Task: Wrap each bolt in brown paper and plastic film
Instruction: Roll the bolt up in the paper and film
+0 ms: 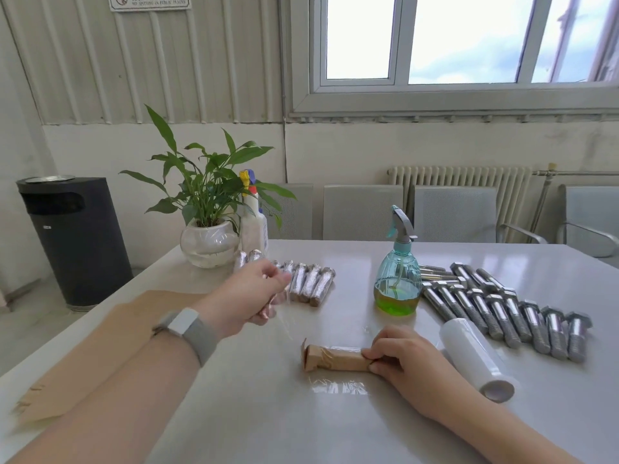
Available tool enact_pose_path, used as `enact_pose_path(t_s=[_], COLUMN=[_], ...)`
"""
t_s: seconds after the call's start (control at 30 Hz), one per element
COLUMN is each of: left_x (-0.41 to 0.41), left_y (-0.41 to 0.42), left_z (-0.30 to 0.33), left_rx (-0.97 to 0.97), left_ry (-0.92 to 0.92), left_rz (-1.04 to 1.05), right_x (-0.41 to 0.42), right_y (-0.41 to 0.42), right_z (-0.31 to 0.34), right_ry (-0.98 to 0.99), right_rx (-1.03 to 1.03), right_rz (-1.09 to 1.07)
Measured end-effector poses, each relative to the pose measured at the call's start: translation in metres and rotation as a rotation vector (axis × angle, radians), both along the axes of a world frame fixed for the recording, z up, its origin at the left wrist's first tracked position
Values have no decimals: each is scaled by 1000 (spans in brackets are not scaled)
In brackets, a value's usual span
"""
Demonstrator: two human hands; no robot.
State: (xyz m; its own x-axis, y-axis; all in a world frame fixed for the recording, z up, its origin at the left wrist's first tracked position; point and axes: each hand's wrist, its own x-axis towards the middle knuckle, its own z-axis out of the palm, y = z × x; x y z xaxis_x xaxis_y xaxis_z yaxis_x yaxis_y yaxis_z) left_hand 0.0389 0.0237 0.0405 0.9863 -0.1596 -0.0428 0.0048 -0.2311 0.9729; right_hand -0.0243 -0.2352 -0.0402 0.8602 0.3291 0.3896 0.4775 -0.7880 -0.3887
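We pin the paper-wrapped bolt (pixel 335 358) on the table (pixel 268 413) by pinching its end with our right hand (pixel 407 360). Our left hand (pixel 249 296) grips film (pixel 284 324), pulling it taut. Too hard a tug may tear it or roll the bolt loose.

On the far left of your table (pixel 335 430) stood a potted plant (pixel 204 195) in a white pot, and a white spray bottle (pixel 253 222) was just beside it. Near the middle you had a teal spray bottle (pixel 397 279) with green liquid. A dark bin (pixel 75 239) stood on the floor at left. Grey chairs (pixel 361 211) and a radiator (pixel 462 179) were along the far wall, under the window (pixel 435 38).
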Motion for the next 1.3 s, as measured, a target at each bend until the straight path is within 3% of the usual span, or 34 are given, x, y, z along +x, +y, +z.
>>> enact_pose_path(t_s=[0.1, 0.27, 0.67, 1.13, 1.3], left_x=[-5, -12, -12, -9, -6], left_y=[-54, -114, -124, -126, -127], left_z=[0, -44, -47, -44, -47], left_rx=[-89, 113, 177, 228, 217], left_ry=[116, 157, 313, 401, 378], left_rz=[-180, -207, -280, -207, -190], right_x=[0, 1, 0, -3, -1], right_y=[0, 2, -5, -11, -15], right_z=[0, 0, -1, 10, 10], right_ry=[-1, -15, 87, 71, 72], right_rx=[9, 11, 214, 54, 50], right_rz=[7, 10, -200, -27, -92])
